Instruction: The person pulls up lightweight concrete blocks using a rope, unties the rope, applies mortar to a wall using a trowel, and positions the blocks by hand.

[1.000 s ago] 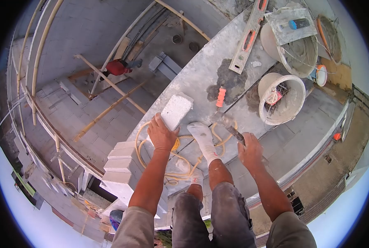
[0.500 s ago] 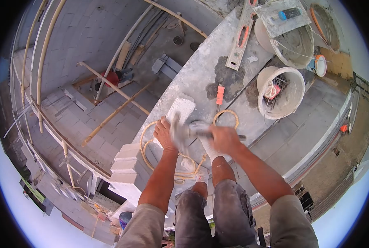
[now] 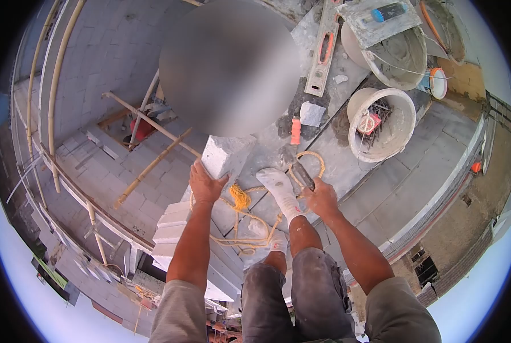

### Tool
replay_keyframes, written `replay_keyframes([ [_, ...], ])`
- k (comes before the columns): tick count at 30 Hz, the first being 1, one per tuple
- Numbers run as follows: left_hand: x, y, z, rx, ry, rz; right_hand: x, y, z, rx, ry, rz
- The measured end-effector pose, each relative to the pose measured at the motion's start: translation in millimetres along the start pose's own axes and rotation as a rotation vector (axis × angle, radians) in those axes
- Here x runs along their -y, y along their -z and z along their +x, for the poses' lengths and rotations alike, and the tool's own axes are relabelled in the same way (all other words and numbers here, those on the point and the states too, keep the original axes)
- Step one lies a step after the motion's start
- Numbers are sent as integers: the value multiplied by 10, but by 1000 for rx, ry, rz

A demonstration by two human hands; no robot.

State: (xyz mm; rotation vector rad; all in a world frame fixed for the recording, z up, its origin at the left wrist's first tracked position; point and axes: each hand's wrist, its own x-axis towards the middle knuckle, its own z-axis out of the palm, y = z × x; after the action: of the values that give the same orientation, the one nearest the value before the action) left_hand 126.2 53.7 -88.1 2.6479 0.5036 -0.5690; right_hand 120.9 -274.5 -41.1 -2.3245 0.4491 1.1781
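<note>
Nothing legible. Red-and-white pack in bucket, ahead-right of right hand: print too small. Red marks on white sock, just left of that hand: unreadable.

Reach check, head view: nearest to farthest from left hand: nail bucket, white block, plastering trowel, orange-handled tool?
1. White block, at left hand
2. Orange-handled tool, right of block
3. Nail bucket, farther right
4. Plastering trowel, upper right

Concrete slab: was bright, softly daylit
Bamboo pole: bowed, lens-distorted, at left
Far centre: was heavily blurred
</note>
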Motion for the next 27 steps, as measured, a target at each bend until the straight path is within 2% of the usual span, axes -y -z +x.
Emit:
replay_keyframes([
  [5, 58, -21, 34, -24, -19, -54, -606, -428, 322, -177, -285, -70],
  [8, -91, -99, -107, -79, 14, 19, -911, -835, 563, -330, -312, -26],
  [11, -389, -275, -318, -145, 61, 105, -829, -965, 660, -132, -384, -137],
  [14, -573, -454, -467, -231, 74, 145, -568, -713, 983, -367, -228, -129],
  [16, -553, -488, -490, -234, 46, 147, -252, -420, 1274, -634, 21, -247],
  [18, -543, -456, -471, -205, 67, 165, 1, -84, 1539, -644, 241, -479],
  [21, -542, -412, -445, -211, 51, 126, 183, 201, 1865, -368, 406, -758],
  [22, -542, -413, -450, -207, 59, 118, 170, 185, 1981, -370, 400, -877],
  [25, -557, -387, -446, -187, 83, 121, 344, 334, 1919, -287, 222, -732],
  [27, -445, -416, -478, -176, 101, 135, 572, 395, 1741, -296, 8, -407],
])
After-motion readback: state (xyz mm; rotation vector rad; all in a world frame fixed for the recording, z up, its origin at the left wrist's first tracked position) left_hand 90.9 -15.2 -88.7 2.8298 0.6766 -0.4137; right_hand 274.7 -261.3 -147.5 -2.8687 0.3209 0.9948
